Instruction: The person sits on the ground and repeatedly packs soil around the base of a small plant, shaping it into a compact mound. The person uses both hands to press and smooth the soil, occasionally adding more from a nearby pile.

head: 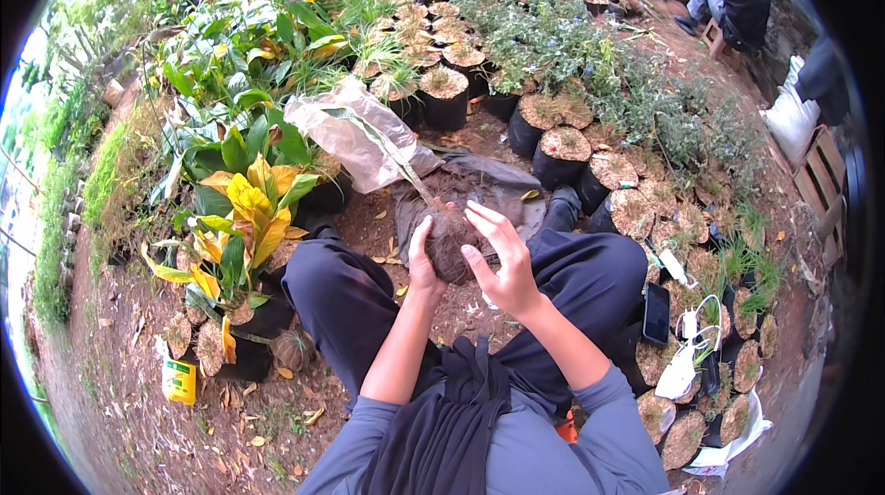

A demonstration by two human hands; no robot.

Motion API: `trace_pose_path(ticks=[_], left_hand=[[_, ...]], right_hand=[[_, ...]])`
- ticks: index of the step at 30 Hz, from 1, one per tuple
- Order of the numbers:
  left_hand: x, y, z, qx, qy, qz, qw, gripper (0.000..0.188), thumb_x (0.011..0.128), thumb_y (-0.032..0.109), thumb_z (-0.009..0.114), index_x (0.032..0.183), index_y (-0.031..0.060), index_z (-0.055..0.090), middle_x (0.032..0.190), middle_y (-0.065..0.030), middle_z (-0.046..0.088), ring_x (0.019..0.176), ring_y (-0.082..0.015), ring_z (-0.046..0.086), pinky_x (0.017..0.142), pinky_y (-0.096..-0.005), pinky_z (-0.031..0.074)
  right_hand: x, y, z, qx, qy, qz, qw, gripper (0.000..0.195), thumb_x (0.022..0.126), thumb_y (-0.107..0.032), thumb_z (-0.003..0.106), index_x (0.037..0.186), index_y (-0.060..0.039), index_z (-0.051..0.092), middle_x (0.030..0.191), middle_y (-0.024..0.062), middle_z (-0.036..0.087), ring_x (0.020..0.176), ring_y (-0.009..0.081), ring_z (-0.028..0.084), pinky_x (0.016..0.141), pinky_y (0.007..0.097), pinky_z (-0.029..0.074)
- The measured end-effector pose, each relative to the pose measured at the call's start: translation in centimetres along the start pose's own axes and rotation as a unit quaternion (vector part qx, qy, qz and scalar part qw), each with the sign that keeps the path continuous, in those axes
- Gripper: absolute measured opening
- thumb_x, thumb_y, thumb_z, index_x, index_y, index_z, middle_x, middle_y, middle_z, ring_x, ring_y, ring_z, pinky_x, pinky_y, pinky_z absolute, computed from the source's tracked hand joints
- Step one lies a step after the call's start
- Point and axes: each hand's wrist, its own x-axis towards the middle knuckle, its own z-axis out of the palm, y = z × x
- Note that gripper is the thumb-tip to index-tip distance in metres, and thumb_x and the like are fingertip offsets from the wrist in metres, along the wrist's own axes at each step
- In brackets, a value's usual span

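Between my knees my left hand [423,261] cups the left side of a brown, fibrous root ball [453,249]. From the ball a long pale-green leaf [377,135] slants up and away to the left. On the right, my right hand [503,256] has its fingers spread beside the ball; whether its fingertips touch it I cannot tell. Beneath lies a dark plastic sheet [511,180] with loose soil and fibres on it. A crumpled whitish plastic bag [356,128] lies just past the sheet, partly behind the leaf.
Black nursery bags [444,104] topped with straw-like mulch stand ahead and right. A yellow-leaved plant [252,211] and a yellow container [180,381] are at left. Right of my knee lie a phone [656,313] and white cables [691,329]. A person [736,1] sits at upper right near a wooden crate [821,180].
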Motion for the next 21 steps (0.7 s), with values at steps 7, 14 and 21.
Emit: trace_pose_path(ticks=[7, 14, 21], left_hand=[[0.0, -0.3, -0.7, -0.002, -0.018, -0.009, 1.000, 0.045, 0.098, 0.037, 0.042, 0.133, 0.0095, 0.050, 0.125, -0.0115, 0.060, 0.112, -0.0238, 0.060, 0.101, -0.0385, 0.045], [-0.7, -0.8, -0.3, 0.118, -0.074, 0.055, 0.989, 0.060, 0.102, 0.042, 0.039, 0.145, -0.0001, 0.032, 0.145, -0.0144, 0.040, 0.128, -0.0241, 0.047, 0.107, -0.0374, 0.039], [0.0, -0.5, -0.3, 0.069, 0.042, -0.020, 0.996, 0.048, 0.100, 0.041, 0.042, 0.133, 0.0063, 0.049, 0.126, -0.0135, 0.059, 0.112, -0.0225, 0.060, 0.099, -0.0378, 0.046]], right_hand=[[2.0, -0.6, 1.5, -0.094, -0.029, -0.011, 0.995, 0.057, 0.093, -0.032, 0.056, 0.140, -0.0025, 0.042, 0.147, 0.0198, 0.038, 0.136, 0.0386, 0.033, 0.112, 0.0534, 0.021], [1.9, 0.8, 4.6, -0.254, -0.130, 0.079, 0.955, 0.070, 0.097, -0.051, 0.040, 0.151, -0.0106, 0.024, 0.157, 0.0175, 0.018, 0.145, 0.0399, 0.013, 0.112, 0.0645, 0.003], [2.9, 3.3, 2.3, 0.184, -0.071, 0.179, 0.964, 0.059, 0.102, -0.039, 0.039, 0.145, 0.0007, 0.033, 0.151, 0.0197, 0.032, 0.142, 0.0321, 0.026, 0.116, 0.0431, 0.018]])
